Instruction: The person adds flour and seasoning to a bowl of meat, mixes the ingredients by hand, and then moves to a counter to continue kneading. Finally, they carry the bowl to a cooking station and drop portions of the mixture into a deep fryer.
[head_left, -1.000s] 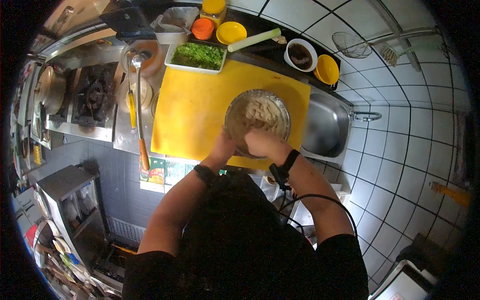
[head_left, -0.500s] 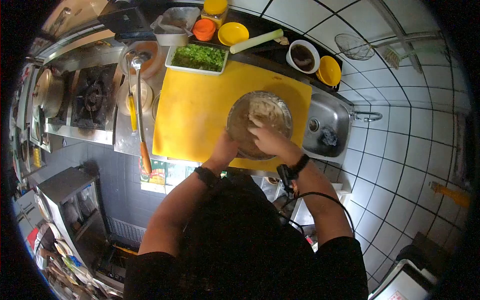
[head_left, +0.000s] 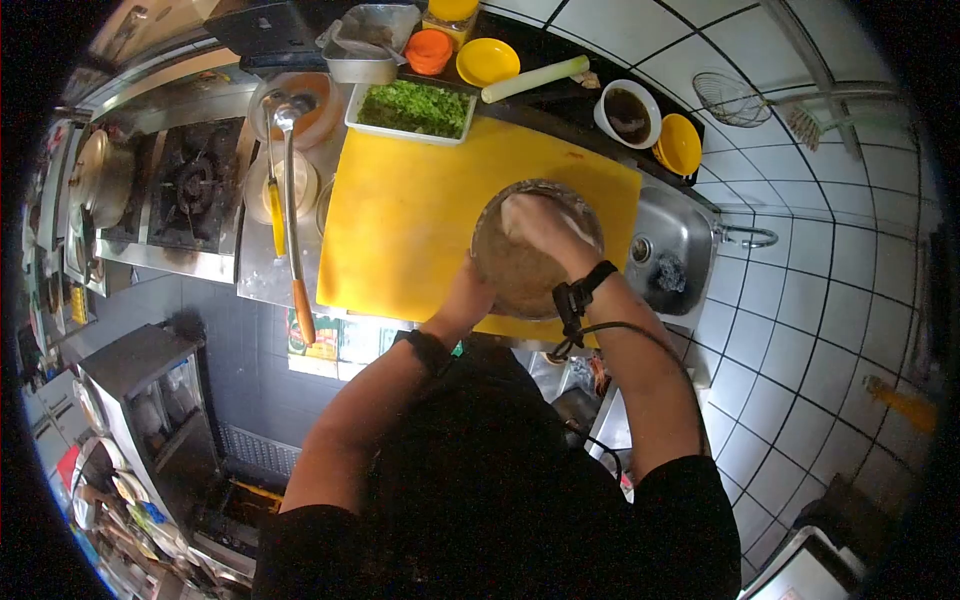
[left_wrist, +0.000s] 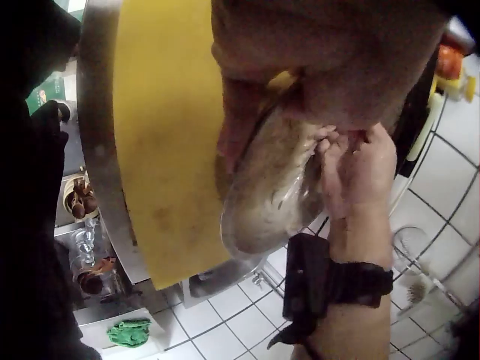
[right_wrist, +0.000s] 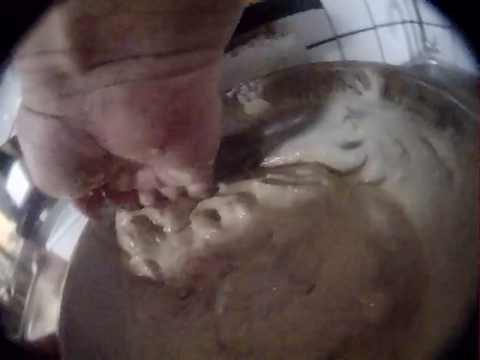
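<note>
A round metal bowl [head_left: 520,285] stands on the yellow cutting board [head_left: 400,220], toward its right side. My left hand [head_left: 472,298] grips the bowl's near left rim; in the left wrist view that hand [left_wrist: 315,60] covers part of the rim. Inside the bowl lies a pale, wet, lumpy batter mix [right_wrist: 300,247], smeared up the far wall. My right hand [head_left: 540,222] is down in the bowl at its far side. In the right wrist view its fingers [right_wrist: 180,180] curl into the mix, with pale clumps pressed against them.
Behind the board stand a tray of chopped greens [head_left: 415,110], a leek [head_left: 535,78], yellow dishes [head_left: 488,62] and a white bowl of dark liquid [head_left: 628,112]. A sink [head_left: 670,240] adjoins on the right. A long-handled ladle [head_left: 293,220] and stove [head_left: 190,190] are left.
My right hand has moved from the bowl's near side to its far side, its fingers curling in after being extended. The left hand stays at the rim. The head view has shifted slightly.
</note>
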